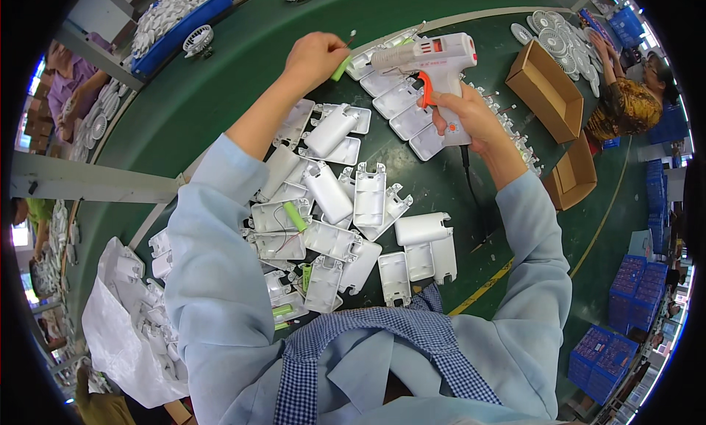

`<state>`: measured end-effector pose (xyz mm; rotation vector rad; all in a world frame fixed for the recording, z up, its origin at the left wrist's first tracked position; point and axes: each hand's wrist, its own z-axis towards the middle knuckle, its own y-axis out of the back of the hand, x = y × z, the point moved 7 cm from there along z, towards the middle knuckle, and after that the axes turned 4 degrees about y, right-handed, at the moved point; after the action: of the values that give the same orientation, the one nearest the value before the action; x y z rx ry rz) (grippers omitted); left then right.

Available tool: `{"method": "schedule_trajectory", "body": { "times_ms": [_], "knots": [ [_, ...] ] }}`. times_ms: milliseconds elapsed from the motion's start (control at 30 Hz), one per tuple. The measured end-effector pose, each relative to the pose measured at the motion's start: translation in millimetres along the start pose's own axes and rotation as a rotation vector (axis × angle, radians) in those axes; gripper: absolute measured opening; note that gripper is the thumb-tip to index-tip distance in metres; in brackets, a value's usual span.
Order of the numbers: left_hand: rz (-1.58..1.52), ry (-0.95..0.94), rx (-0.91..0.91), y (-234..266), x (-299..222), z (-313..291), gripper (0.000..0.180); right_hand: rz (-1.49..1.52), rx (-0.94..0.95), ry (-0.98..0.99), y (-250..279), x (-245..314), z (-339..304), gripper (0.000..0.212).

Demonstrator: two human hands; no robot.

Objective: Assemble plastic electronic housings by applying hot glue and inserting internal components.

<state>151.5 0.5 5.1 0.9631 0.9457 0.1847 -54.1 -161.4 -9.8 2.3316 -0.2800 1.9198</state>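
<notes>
- White cases (328, 192), near left: loose pile.
- Left hand (315, 59), far: pinching green battery (340, 68).
- Glue gun (445, 51), far, right of battery: nozzle (384, 59) toward left hand; a stray trigger (426, 90) squeeze could burn it.
- Right hand (474, 115), far right: grasping gun's handle (454, 125).

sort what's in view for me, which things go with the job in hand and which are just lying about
Likely part of the job:
glue gun, in the right hand
green cell, in the left hand
row of open white casings
probably the piled white casings

Seemingly just lying about:
cardboard boxes
round fan grilles
stacked blue cartons
</notes>
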Motion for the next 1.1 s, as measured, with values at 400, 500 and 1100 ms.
{"method": "schedule_trajectory", "body": {
  "times_ms": [400,500,1100],
  "knots": [
    [0.215,-0.016,0.056,-55.5,-18.9,28.9,0.012,0.119,-0.057,0.045,-1.9,8.4,-15.6,0.023],
    [0.219,-0.023,0.016,-58.4,-18.3,26.9,0.011,0.111,-0.049,0.047,-0.2,7.8,-14.8,0.023],
    [0.004,-0.018,0.019,30.6,-8.5,-34.9,0.020,0.073,-0.086,0.041,0.1,2.8,-2.8,0.023]
  ]
}}
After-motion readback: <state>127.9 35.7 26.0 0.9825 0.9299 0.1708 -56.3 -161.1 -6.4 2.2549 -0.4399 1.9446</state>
